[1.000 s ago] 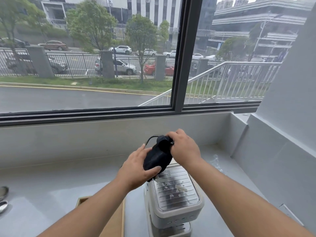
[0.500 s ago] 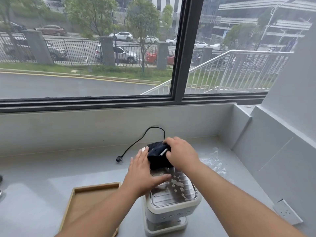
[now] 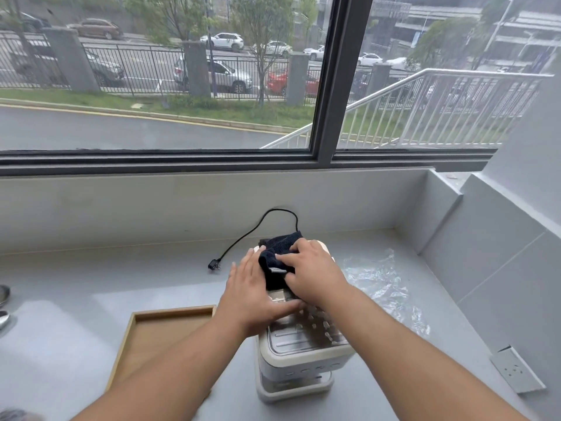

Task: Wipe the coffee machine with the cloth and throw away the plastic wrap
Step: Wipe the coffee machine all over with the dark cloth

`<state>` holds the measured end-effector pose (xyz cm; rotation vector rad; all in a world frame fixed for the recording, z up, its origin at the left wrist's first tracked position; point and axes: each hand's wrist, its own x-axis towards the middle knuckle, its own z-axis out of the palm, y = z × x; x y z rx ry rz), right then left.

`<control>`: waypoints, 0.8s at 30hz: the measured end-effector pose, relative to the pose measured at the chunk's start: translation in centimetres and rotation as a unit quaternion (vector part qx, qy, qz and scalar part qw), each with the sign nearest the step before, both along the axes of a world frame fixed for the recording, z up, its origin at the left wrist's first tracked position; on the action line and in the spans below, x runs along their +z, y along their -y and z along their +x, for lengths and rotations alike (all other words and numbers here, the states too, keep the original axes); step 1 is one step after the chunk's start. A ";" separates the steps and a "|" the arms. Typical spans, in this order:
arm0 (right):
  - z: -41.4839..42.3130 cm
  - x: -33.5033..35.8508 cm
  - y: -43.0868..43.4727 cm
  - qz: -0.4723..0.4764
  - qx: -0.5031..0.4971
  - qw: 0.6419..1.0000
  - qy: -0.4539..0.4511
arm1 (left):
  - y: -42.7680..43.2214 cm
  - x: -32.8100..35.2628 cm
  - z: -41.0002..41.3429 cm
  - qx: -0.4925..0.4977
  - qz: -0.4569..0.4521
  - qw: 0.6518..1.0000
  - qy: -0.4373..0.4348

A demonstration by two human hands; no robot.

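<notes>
A wooden tray (image 3: 170,329) lies at the left of the grey bench (image 3: 91,284). The left hand (image 3: 255,294) lies flat, grip open, on the coffee machine (image 3: 299,357); the right hand (image 3: 312,273) clutches the dark cloth (image 3: 277,249) atop it. Plastic wrap (image 3: 379,278) lies on the bench just right.

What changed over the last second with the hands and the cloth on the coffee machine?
Both hands brought the dark cloth down from the air onto the top of the coffee machine. The right hand now presses the cloth flat at the back; the left hand let go and lies open on the lid. The plastic wrap, wooden tray and power cord lie unmoved.
</notes>
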<state>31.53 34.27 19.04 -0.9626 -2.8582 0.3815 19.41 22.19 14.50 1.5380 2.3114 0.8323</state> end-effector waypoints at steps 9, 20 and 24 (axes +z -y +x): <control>1.4 0.4 1.4 -0.043 0.048 0.998 -0.003 | 0.7 0.1 -0.2 0.004 0.065 0.996 0.060; 7.0 0.1 5.8 -0.020 0.058 0.998 -0.021 | -0.6 2.0 1.6 -0.031 0.030 0.998 0.039; 8.2 -0.5 6.7 -0.023 0.059 0.998 -0.031 | -0.8 2.1 2.1 -0.016 -0.008 0.999 0.039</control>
